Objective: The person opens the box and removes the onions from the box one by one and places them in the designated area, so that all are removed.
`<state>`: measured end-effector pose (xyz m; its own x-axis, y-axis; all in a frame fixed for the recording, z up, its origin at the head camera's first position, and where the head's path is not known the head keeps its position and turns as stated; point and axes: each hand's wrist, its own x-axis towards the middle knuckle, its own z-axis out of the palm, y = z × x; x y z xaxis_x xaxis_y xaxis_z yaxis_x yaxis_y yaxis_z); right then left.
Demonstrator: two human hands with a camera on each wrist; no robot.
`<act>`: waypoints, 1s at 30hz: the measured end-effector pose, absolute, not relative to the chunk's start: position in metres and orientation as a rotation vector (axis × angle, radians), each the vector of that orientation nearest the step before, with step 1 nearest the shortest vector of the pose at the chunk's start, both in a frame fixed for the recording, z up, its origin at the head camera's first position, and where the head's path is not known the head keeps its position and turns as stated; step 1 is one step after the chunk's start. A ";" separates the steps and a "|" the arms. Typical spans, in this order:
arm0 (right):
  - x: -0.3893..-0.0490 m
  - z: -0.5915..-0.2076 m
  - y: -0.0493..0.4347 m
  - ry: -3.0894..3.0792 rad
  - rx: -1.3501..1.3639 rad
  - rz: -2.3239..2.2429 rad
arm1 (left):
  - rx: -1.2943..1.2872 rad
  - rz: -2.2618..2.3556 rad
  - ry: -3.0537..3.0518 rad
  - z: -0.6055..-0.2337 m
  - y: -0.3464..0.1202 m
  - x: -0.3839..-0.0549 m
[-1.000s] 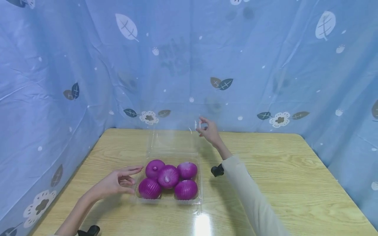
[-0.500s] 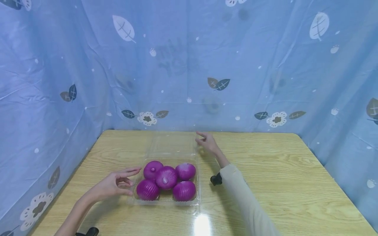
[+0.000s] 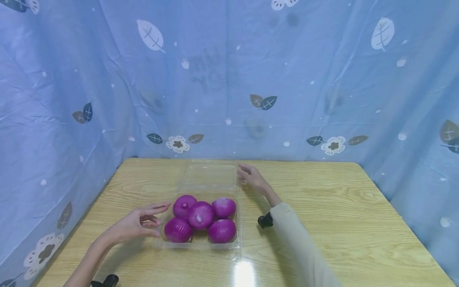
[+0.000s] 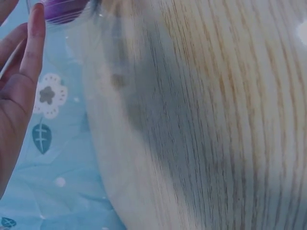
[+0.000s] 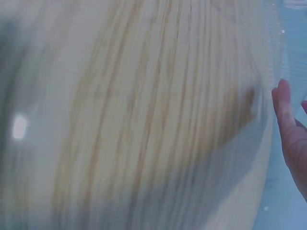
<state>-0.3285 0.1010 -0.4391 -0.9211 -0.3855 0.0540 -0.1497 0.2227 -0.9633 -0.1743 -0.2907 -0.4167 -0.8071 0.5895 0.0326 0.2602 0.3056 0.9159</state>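
A clear plastic clamshell box (image 3: 201, 244) rests on the table with several purple onions (image 3: 201, 215) in its base. Its transparent lid (image 3: 211, 176) is folded back, lying toward the table's far edge. At the box's left side my left hand (image 3: 134, 226) has its fingers spread, the tips at the rim; in the left wrist view an onion (image 4: 64, 10) shows behind clear plastic near the fingertips. My right hand (image 3: 254, 178) is beside the lid's right edge, fingers loosely extended with nothing seen in them. Whether its fingertips touch the lid I cannot tell.
The wood-grain table (image 3: 322, 215) extends to the right of the box. A blue curtain (image 3: 294, 71) with leaf and flower prints hangs behind it and along both sides. Black wrist mounts (image 3: 265, 220) sit on the arms.
The lid has swung back and down from a raised position. My right hand has come down with it, and its pinch on the lid's edge has loosened. My left hand has stayed about the same.
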 end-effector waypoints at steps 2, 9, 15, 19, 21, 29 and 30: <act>-0.325 -0.436 0.104 2.271 -0.553 -1.756 | 0.785 1.495 2.279 -0.416 -0.291 -0.174; -0.314 -0.424 0.118 2.188 -0.580 -1.806 | 0.808 1.471 2.320 -0.416 -0.292 -0.175; -0.295 -0.412 0.123 2.277 -0.659 -1.740 | 0.810 1.471 2.298 -0.418 -0.292 -0.176; -0.281 -0.408 0.119 2.321 -0.813 -1.663 | 0.823 1.468 2.303 -0.418 -0.292 -0.176; -0.274 -0.407 0.118 2.286 -0.855 -1.668 | 0.821 1.468 2.299 -0.418 -0.292 -0.177; -0.250 -0.404 0.116 2.023 -0.921 -1.736 | 0.835 1.465 2.300 -0.420 -0.293 -0.177; -0.247 -0.405 0.117 1.995 -0.932 -1.739 | 0.834 1.465 2.302 -0.420 -0.293 -0.177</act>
<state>-0.2470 0.1173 -0.4046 -0.7299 -0.6631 0.1658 -0.2549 0.0390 -0.9662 -0.1767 -0.2929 -0.4202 -0.7914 0.6079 0.0643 0.3157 0.3165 0.8945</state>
